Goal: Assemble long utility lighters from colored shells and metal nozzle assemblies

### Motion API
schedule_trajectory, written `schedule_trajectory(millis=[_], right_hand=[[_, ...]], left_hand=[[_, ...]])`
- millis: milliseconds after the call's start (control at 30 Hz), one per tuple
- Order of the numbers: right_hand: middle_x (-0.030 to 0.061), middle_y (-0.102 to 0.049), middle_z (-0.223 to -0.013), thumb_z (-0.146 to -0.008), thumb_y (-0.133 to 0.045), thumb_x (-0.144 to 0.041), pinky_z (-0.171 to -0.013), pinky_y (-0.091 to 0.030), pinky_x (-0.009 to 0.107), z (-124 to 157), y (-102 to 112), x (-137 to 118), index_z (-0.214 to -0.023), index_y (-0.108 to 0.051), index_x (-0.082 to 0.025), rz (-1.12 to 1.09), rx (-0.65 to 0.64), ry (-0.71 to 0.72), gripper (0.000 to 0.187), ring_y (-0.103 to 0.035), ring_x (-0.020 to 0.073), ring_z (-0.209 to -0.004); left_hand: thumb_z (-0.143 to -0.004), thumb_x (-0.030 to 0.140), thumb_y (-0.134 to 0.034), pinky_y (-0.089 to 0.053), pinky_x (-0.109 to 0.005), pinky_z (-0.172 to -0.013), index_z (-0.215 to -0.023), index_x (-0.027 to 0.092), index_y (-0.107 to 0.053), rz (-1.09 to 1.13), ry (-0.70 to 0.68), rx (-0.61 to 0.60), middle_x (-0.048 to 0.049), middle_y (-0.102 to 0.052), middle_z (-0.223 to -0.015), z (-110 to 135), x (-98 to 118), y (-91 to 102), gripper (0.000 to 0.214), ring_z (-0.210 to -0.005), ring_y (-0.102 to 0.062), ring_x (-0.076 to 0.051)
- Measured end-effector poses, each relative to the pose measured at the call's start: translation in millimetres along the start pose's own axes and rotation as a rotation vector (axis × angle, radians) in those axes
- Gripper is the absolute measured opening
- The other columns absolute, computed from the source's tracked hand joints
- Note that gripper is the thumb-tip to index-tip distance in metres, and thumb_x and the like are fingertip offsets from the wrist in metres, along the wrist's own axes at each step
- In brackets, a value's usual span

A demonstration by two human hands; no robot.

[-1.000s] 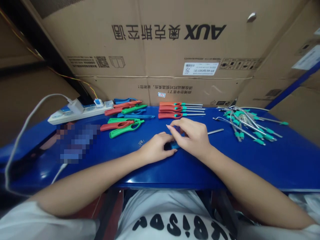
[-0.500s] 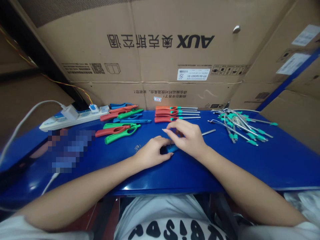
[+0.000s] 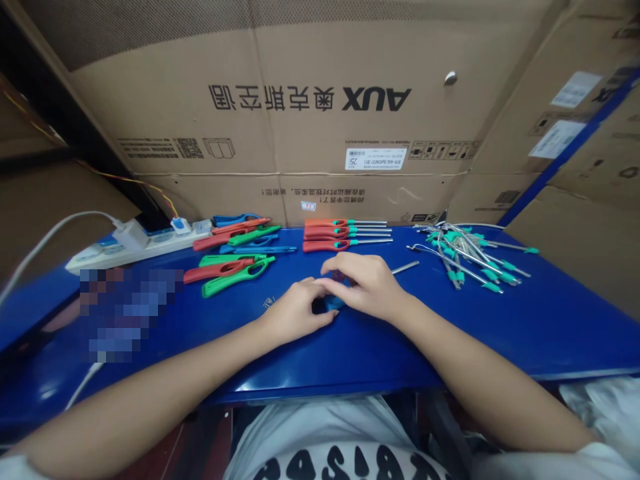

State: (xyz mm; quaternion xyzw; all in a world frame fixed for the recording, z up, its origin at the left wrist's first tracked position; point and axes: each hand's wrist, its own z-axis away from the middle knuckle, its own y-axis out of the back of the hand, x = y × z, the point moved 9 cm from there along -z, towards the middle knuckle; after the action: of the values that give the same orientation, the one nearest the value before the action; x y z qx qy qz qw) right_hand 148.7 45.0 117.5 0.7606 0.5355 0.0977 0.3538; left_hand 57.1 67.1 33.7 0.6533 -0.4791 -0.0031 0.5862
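A blue lighter [image 3: 334, 302] of the long-necked kind lies between my hands, mostly covered by them. Its metal tube [image 3: 405, 267] sticks out beyond my right hand, to the right. My left hand [image 3: 297, 310] is closed round the handle, thumb on the near side. Bent over the lighter from the right is my right hand [image 3: 367, 287], its thumb and fingertips drawn together close to the left fingers. Whatever those fingertips pinch is hidden. Some tiny metal pieces [image 3: 269, 303] lie left of my left hand, too small to name.
Finished-looking red and orange lighters [image 3: 325, 233] lie stacked behind my hands. Coloured handle shells [image 3: 235, 267] are at left, metal tubes with green ends [image 3: 465, 253] at right. A white power strip [image 3: 140, 247] stands back left, before a cardboard wall [image 3: 300, 147].
My right fingertips have lowered and moved closer to my left hand over the lighter. The left hand keeps its hold. The whole view has shifted slightly.
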Motion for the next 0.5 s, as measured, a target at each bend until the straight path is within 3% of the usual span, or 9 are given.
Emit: schedule_trajectory(millis=[133,233,300,400,500], right_hand=[[-0.0004,-0.070,-0.072,-0.098,-0.063,-0.039,-0.058,-0.044,0.022,-0.6,12.2,8.1,-0.084,-0.066,-0.019,0.015,0.077,-0.028,0.025,-0.060,0.0100,-0.058],[-0.0015,-0.064,-0.066,-0.093,-0.068,-0.048,-0.056,-0.045,0.024,2.3,54.0,44.3,-0.079,-0.062,-0.021,0.007,0.316,-0.238,0.031,-0.056,0.0114,-0.055],[-0.0010,-0.064,-0.066,-0.092,-0.067,-0.049,-0.058,-0.045,0.026,7.9,83.6,73.4,-0.080,-0.060,-0.022,0.142,0.391,-0.393,0.031,-0.057,0.0134,-0.056],[0.0010,-0.064,-0.065,-0.090,-0.067,-0.047,-0.062,-0.041,0.028,22.3,117.6,120.9,-0.080,-0.061,-0.022,0.490,0.306,-0.659,0.028,-0.059,0.0172,-0.062],[0.0060,-0.071,-0.077,-0.091,-0.066,-0.044,-0.063,-0.037,0.030,46.6,137.8,162.4,-0.086,-0.066,-0.022,0.671,0.197,-0.909,0.022,-0.065,0.0231,-0.075]], left_hand=[[-0.082,0.022,-0.071,-0.056,-0.034,-0.084,-0.098,0.018,-0.071,-0.028,-0.002,0.004,-0.0054,-0.077,-0.099,-1.2,-1.3,5.7,0.017,-0.091,-0.070,-0.022],[-0.081,0.020,-0.070,-0.056,-0.035,-0.088,-0.111,0.019,-0.071,-0.049,0.000,-0.025,-0.0053,-0.077,-0.109,-2.4,-3.5,12.1,0.031,-0.097,-0.070,-0.023],[-0.079,0.020,-0.070,-0.057,-0.036,-0.088,-0.115,0.019,-0.071,-0.071,0.023,-0.044,-0.0057,-0.077,-0.109,-2.9,-8.0,16.8,0.036,-0.097,-0.070,-0.023],[-0.079,0.021,-0.069,-0.057,-0.038,-0.090,-0.115,0.019,-0.072,-0.112,0.040,-0.052,-0.0068,-0.076,-0.109,-3.0,-14.3,22.8,0.036,-0.099,-0.070,-0.025],[-0.081,0.022,-0.066,-0.056,-0.041,-0.097,-0.116,0.020,-0.071,-0.140,0.016,-0.047,-0.0082,-0.075,-0.114,-2.6,-16.6,24.4,0.036,-0.107,-0.069,-0.027]])
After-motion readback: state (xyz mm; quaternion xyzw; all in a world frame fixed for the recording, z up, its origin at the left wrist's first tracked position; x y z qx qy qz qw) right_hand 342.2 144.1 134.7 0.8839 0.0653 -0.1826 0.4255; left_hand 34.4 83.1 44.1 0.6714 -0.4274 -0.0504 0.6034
